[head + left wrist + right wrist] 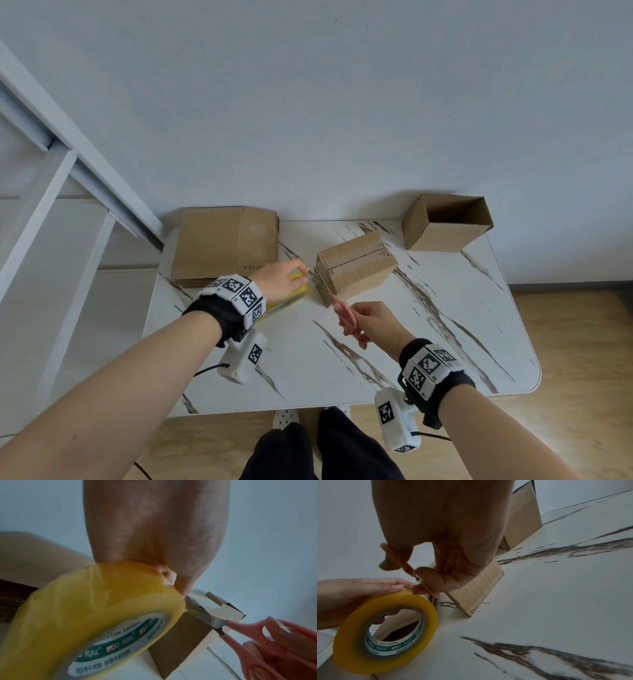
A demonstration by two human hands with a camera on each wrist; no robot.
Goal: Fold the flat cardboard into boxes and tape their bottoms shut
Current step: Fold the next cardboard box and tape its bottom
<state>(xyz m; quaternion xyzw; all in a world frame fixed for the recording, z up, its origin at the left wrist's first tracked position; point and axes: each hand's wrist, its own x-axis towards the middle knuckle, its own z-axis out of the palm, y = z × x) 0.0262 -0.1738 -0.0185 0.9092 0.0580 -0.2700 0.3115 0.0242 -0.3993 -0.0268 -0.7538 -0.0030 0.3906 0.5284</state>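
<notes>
A stack of flat brown cardboard sheets (224, 245) lies at the far left corner of the white marble-patterned table (428, 342), against the wall. Just right of that stack, the person's left hand (282, 279) curls its fingers round a yellow roll of packing tape (291, 298) with a green-and-white printed core, held on edge close above the tabletop (the left wrist view shows the thumb pressed on the roll's outer face). Immediately right of the roll stands a small folded brown corrugated cardboard box (354, 270), bottom flaps up, with a strip of clear tape running along its flap seam. At the near left corner of this box, the metal blades of pink-handled scissors (344, 313) sit between roll and box; in the left wrist view the blades look slightly parted at the stretch of tape there. The person's right hand (371, 323) grips the scissor handles, fingers through the loops, in front of the box. Farther right, at the table's far right corner and well apart from the taped box, a second brown cardboard box (445, 224) stands upright with its top open. Below the table's near edge, dark trousers and white perforated shoes (286, 418) show above a wooden floor.
</notes>
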